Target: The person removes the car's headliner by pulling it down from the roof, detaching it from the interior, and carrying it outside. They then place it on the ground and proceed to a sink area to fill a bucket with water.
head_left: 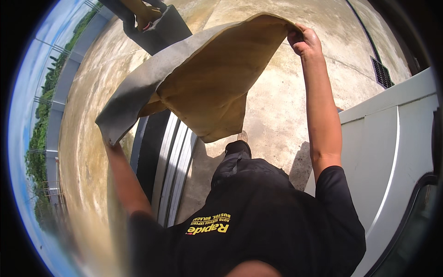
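The right hand [306, 40] curls closed on a brown sheet [217, 78] (left hand's grip hidden, can't tell).

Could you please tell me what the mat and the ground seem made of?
Mat: perhaps flexible vinyl or rubber, matte, since it sags in broad curves; which one, I can't tell. Ground: apparently bare concrete, dull, judging by its mottled stains and straight joints.
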A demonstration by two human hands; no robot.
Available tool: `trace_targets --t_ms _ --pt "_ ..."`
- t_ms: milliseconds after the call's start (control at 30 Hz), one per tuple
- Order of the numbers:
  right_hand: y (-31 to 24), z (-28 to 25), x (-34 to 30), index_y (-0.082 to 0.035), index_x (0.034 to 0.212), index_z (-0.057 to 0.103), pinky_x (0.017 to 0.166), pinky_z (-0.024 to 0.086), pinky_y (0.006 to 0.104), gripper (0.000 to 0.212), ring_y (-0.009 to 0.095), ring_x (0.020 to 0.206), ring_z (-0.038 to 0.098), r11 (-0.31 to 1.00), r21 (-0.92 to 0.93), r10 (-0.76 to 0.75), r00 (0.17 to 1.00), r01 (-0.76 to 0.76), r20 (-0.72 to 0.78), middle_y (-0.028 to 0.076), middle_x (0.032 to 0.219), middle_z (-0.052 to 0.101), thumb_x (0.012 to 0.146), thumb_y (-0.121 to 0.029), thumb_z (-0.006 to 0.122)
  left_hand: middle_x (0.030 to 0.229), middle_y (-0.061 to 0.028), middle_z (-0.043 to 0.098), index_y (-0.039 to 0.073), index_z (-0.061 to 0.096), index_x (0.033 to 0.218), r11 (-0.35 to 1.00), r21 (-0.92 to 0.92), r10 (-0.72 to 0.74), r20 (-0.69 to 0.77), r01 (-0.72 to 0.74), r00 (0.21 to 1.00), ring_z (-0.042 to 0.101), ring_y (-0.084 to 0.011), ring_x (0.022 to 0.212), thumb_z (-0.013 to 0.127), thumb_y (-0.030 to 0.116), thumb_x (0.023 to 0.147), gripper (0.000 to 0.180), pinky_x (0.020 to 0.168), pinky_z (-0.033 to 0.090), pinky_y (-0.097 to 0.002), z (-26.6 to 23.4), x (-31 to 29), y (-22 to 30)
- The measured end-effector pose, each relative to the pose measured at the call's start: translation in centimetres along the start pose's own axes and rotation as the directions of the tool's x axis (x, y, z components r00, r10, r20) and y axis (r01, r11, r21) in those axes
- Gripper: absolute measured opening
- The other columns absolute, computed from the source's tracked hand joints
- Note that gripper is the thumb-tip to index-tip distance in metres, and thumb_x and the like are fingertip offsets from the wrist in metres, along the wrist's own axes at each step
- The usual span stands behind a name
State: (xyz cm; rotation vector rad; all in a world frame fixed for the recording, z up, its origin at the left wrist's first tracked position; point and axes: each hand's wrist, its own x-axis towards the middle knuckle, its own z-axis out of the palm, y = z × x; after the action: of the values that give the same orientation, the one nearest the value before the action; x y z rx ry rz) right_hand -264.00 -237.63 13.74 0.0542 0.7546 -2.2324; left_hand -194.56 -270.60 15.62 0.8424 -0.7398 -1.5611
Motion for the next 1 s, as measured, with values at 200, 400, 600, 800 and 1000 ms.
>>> trace_targets --t_ms 200,400,600,800,1000 --pt "-6.5 3.7 15.6 0.01 0.112 0.06 0.057 0.06 0.026 0.016 0.02 0.066 0.067 0.978 -0.208 0.085 0.932 -0.011 0.351 0.015 0.091 0.069 0.105 -0.005 0.057 0.157 -0.0193 0.044 0.0 0.041 0.15 0.989 -0.008 -0.141 0.246 0.147 0.959 0.05 -0.0357 0.138 0.049 0.067 0.101 0.083 0.12 0.037 -0.0497 0.8 12.5 -7.9" --pt "-17.0 0.9 28.7 0.004 0.119 0.066 0.07 0.063 0.03 0.019 0.023 0.086 0.066 0.958 -0.141 -0.222 0.957 0.25 0.187 0.015 0.1 0.066 0.105 -0.003 0.055 0.147 -0.0209 0.052 0.003 0.048 0.152 0.907 0.26 -0.383 0.178 0.332 0.906 0.06 -0.0354 0.126 0.064 0.013 0.097 0.057 0.11 0.052 -0.049 21.7 21.8 -20.3" --pt "-26.1 6.6 28.4 0.009 0.11 0.058 0.049 0.057 0.0236 0.016 0.021 0.057 0.064 0.926 -0.278 -0.264 0.965 0.255 0.004 0.016 0.085 0.068 0.105 -0.007 0.06 0.156 -0.0245 0.045 -0.004 0.038 0.155 0.834 0.05 -0.443 0.656 0.55 0.611 0.05 -0.0398 0.142 0.035 -0.017 0.092 0.064 0.121 0.042 -0.0517 39.4 38.9 -19.4" --pt "-36.2 -1.5 32.5 0.001 0.104 0.064 0.06 0.048 0.029 0.016 0.016 0.065 0.059 0.631 -0.587 -0.712 0.679 0.507 -0.178 0.009 0.083 0.068 0.106 -0.014 0.06 0.111 -0.0179 0.055 0.0 0.022 0.165 0.587 0.194 -0.683 0.639 0.786 0.352 0.058 -0.0219 0.081 0.037 -0.015 0.095 0.073 0.074 0.053 -0.0315 62.4 39.3 -29.6" --pt "-42.6 -11.2 42.9 0.0 0.103 0.065 0.069 0.055 0.0307 0.02 0.019 0.078 0.068 0.748 -0.493 -0.601 0.769 0.444 -0.219 0.01 0.086 0.071 0.107 -0.019 0.058 0.144 -0.03 0.042 -0.005 0.011 0.165 0.507 0.213 -0.648 0.734 0.836 0.206 0.065 -0.0214 0.098 0.034 -0.016 0.094 0.076 0.082 0.057 -0.0278 75.2 46.6 -36.7"
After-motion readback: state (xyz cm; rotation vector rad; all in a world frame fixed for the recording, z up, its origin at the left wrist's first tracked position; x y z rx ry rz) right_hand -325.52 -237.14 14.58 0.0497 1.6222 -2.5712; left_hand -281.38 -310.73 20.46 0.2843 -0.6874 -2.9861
